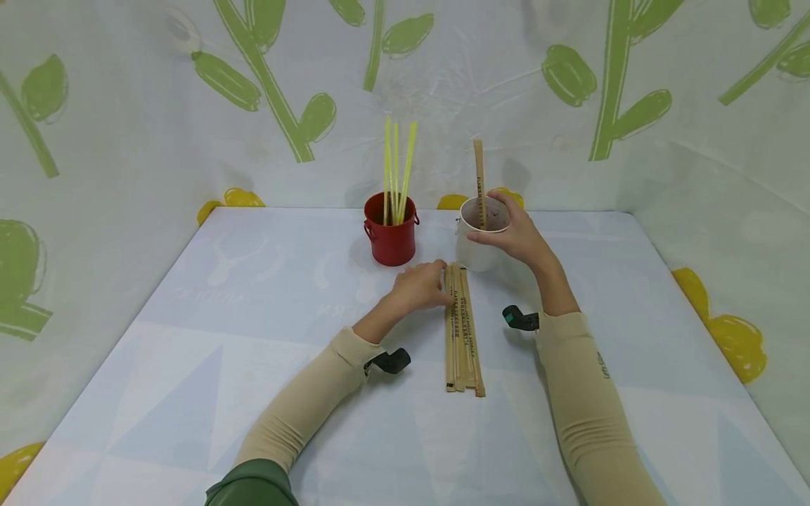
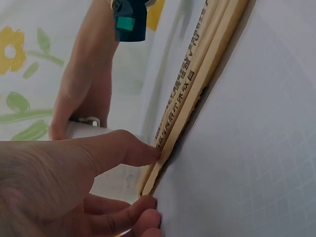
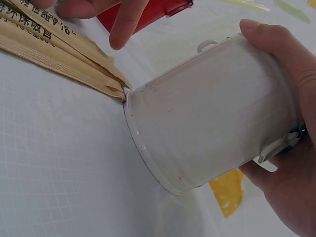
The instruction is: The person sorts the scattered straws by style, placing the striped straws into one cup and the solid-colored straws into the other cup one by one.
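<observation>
Green-leafed walls (image 1: pixel 455 84) stand round the pale table (image 1: pixel 209 351), where I see brown straws (image 1: pixel 464 344) lying side by side in a narrow bunch, print on their wrappers, far ends at the foot of the white pail (image 1: pixel 476 253). At their left edge is the left hand (image 1: pixel 418 287), thumb and fingers parted around a gap, the thumb tip touching the straws but clasping none. Across from it the right hand (image 1: pixel 519 235) grips the white pail near the rim, thumb and fingers spread wide round its sides. One lone straw (image 1: pixel 479 169) stands inside. Just left is the red pail (image 1: pixel 394 247), yellow sticks (image 1: pixel 387 169) poking well above its rim. Both arms wear beige sleeves (image 1: pixel 316 400).
</observation>
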A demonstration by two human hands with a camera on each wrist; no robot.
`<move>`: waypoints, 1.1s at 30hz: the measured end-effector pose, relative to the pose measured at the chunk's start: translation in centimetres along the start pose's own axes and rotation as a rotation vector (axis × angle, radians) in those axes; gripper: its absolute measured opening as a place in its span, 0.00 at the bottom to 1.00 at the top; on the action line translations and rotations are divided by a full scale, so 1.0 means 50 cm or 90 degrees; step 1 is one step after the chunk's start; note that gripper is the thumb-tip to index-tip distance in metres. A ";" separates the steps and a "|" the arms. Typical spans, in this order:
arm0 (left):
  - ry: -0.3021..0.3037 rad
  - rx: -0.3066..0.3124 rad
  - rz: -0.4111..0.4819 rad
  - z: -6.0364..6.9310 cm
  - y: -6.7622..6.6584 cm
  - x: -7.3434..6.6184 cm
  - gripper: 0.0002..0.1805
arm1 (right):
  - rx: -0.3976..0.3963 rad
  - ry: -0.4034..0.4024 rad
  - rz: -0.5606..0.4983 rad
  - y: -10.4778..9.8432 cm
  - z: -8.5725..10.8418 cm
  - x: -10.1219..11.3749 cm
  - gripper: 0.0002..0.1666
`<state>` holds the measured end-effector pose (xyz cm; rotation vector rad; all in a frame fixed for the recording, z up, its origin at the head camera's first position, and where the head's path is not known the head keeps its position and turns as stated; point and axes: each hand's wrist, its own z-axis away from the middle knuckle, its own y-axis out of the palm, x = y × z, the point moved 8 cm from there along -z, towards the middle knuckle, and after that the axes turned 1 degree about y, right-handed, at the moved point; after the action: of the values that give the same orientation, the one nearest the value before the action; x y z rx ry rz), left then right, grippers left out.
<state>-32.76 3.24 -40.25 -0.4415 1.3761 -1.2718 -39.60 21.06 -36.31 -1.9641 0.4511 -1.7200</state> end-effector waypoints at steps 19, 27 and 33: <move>-0.013 0.045 0.055 0.002 0.003 0.006 0.17 | -0.001 -0.004 -0.001 0.000 -0.001 -0.006 0.60; -0.025 0.052 0.075 0.002 0.005 0.010 0.16 | -0.003 -0.013 -0.004 -0.001 0.000 -0.004 0.59; -0.025 0.051 0.084 0.002 0.001 0.014 0.12 | -0.004 -0.019 -0.004 -0.001 0.000 -0.002 0.59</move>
<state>-32.87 2.62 -40.60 -0.3148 1.2947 -1.1995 -39.62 21.15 -36.37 -1.9955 0.4408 -1.6924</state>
